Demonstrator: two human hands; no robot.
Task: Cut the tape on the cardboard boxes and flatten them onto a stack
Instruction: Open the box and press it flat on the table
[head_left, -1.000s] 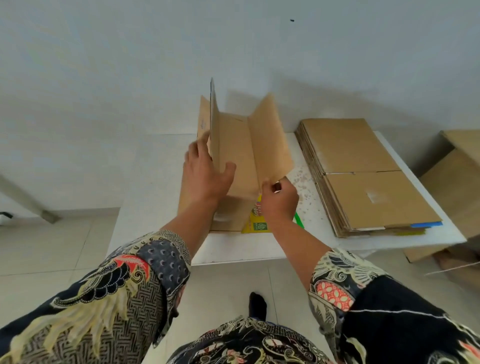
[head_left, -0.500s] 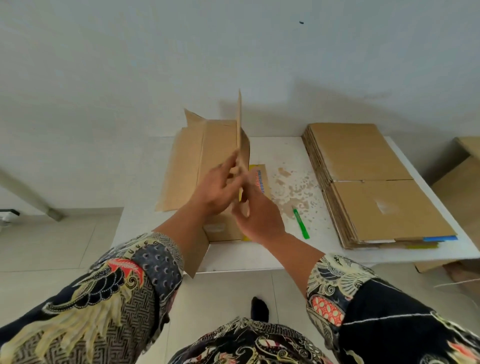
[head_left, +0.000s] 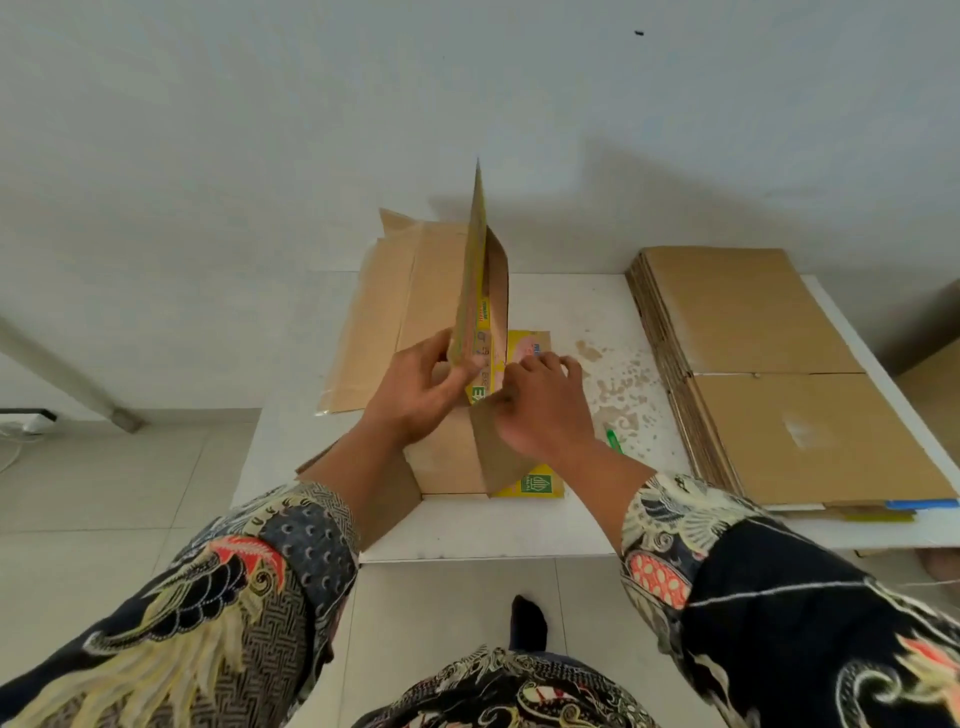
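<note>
Keep the left hand pinching the upright panel of the cardboard box at the tabletop's near-left edge, press the curled right hand along its fold, then collapse it flat toward the right-side stack.

The box is of brown corrugated cardboard, matt and a little rough inside; its outer face is printed yellow and looks smoother, with a slight sheen; the stack of flattened boxes is the same matt brown cardboard, with one pale scuffed patch where the paper skin is torn off; the table has a smooth white top, strewn with small brown paper scraps; the cutter looks of green plastic; the sleeves are of patterned woven cloth; the floor is of pale smooth tiles.
</note>
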